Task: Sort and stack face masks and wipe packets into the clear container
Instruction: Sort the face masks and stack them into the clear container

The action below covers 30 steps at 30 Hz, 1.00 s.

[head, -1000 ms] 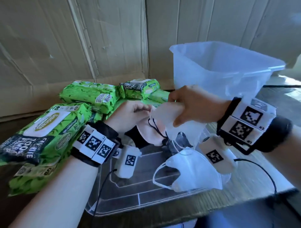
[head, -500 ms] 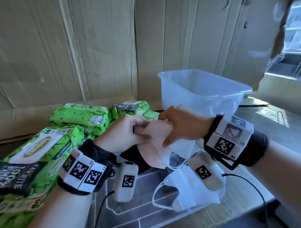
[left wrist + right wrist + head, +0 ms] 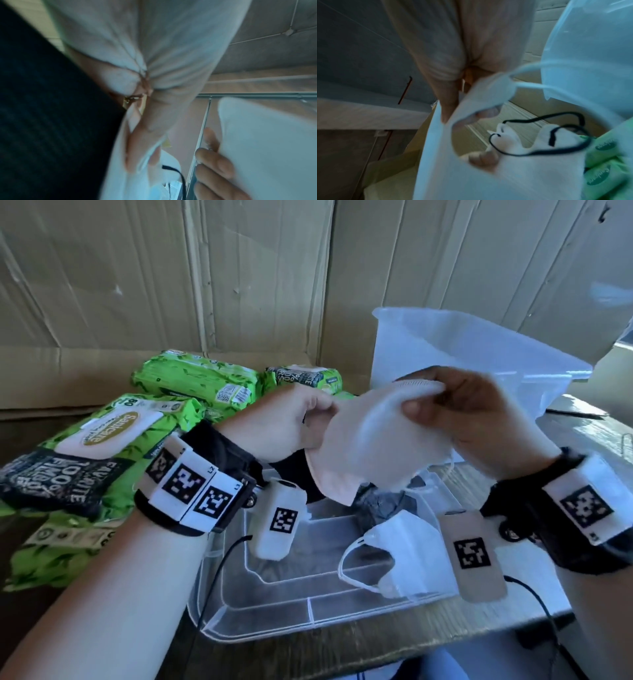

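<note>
While both my hands hold the masks up, nothing sits in the clear container (image 3: 479,361) yet.

My left hand (image 3: 284,422) pinches the pink mask (image 3: 329,474) at its edge and my right hand (image 3: 479,419), thumb and fingers curled, grips the white mask (image 3: 373,440) laid over it. A moment ago the pair hung lower, bunched between my hands; now it is raised and spread just in front of the container. I judge the two are squared for stacking. Another white mask (image 3: 404,553) lies on the clear lid (image 3: 274,607) in front of the container, and the green wipe packets (image 3: 191,385) wait to the container's left.
</note>
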Available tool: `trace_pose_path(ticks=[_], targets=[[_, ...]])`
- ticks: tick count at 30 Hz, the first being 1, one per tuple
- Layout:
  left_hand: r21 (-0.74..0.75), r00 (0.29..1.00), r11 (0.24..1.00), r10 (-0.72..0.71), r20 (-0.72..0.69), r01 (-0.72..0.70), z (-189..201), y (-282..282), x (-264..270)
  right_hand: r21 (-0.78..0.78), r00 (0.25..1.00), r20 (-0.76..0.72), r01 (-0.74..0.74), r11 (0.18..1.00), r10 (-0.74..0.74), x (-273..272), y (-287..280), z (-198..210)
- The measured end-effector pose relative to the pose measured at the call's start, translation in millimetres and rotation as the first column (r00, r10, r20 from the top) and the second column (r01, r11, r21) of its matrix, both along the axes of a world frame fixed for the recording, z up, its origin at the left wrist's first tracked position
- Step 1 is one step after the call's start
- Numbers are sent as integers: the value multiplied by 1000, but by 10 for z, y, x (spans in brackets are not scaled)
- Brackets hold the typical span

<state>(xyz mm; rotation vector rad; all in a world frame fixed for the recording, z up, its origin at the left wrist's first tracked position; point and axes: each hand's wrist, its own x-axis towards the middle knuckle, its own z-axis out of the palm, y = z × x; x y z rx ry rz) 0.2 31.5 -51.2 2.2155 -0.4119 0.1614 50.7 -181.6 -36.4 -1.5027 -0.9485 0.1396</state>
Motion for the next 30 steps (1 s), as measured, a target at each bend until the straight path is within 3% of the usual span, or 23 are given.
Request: trace_pose_path(ticks=[2,4,7,14,18,30], targets=[[-6,1000,1000,-7,-31,6,21,-42,-50,-178,996,85,-24,984,40,-105,33,-37],[-19,999,1000,-15,-51,14,20,-62,-67,-348,951,308,103,932,9,-151,96,-86],[-98,995,995,-29,-98,19,27,-69,-75,-409,870,493,261,874,-29,-119,116,-122],[-145,985,988,-80,-153,58,2,-158,-75,-439,865,485,366,820,-127,-165,96,-173],[-137,994,990,-38,-106,23,-29,-211,-80,-397,835,499,459,795,-233,-182,92,-222],[-257,994,963,-98,-44,84,-17,-179,-54,-360,866,221,500,787,-449,-224,-208,-318]])
